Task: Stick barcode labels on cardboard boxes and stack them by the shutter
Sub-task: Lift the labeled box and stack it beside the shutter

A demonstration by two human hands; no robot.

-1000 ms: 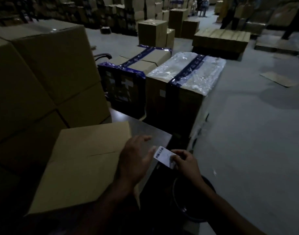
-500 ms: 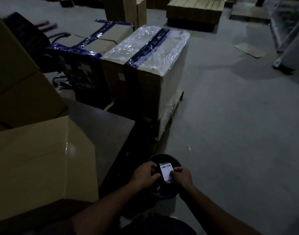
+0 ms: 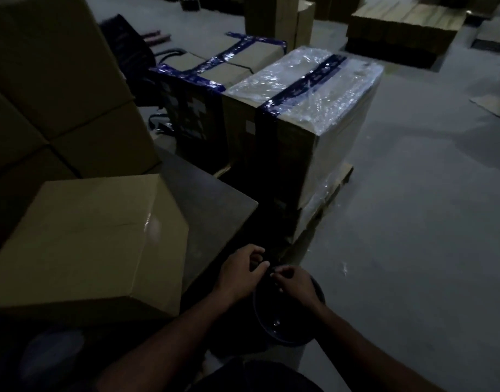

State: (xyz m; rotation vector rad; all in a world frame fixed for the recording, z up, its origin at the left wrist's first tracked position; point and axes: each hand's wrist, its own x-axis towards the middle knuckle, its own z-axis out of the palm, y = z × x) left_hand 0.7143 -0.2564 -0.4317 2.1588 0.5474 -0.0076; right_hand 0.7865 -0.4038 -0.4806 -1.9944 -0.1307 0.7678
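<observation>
A plain cardboard box lies on the dark table at the lower left, its top taped shut. To its right, my left hand and my right hand meet fingertip to fingertip above a dark round bucket on the floor. The fingers of both hands are curled and pinch together. The barcode label they held a moment ago is hidden between them in the dim light. Neither hand touches the box.
Stacked cardboard boxes rise at the left behind the table. A plastic-wrapped box with blue tape stands on a pallet straight ahead, beside another blue-taped bundle. Grey floor stretches to the right, and flat cardboard stacks lie far back.
My hands carried the white label from beside the box down over the bucket. The label's white face showed half a second ago and is now covered by my closed fingertips.
</observation>
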